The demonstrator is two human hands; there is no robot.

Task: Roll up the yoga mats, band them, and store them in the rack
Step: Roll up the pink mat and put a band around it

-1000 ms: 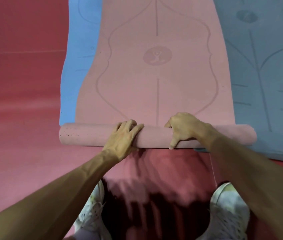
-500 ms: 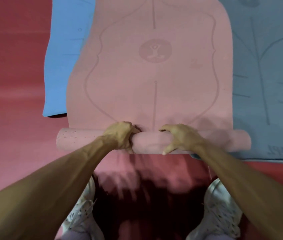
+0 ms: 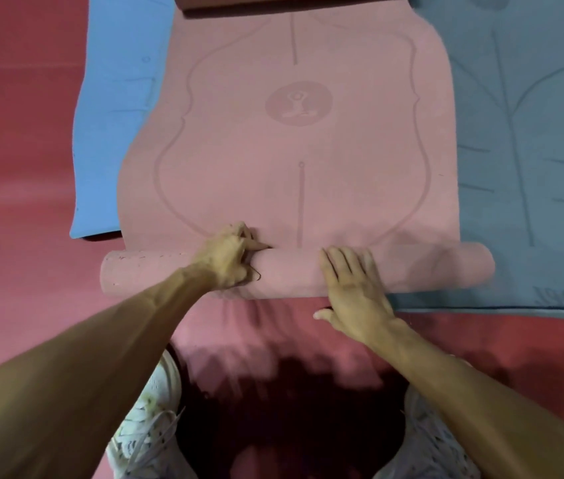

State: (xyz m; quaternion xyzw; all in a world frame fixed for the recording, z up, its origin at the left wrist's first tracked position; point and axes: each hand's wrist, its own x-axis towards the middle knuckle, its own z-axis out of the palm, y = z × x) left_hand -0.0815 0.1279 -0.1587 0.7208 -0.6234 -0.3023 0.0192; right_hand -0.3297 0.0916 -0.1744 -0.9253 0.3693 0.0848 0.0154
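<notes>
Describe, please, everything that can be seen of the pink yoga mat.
The pink yoga mat looks like matte foam, embossed with curved lines, a centre line and a round figure emblem. Its near end is wound into a tight roll; the rest lies flat, overlapping a blue mat and a grey mat. The left hand grips the roll; the right hand presses flat on it.

The pink mat in front of you is a dusty rose, marked in darker pink with a curving outline, a straight centre line and a round emblem showing a seated figure. Its rolled end carries tiny dark specks near the left tip. To your left lies a light blue mat with faint lines. To your right is a grey-blue mat with darker branching lines. The floor is red, and your shoes are white with dark flecks.
</notes>
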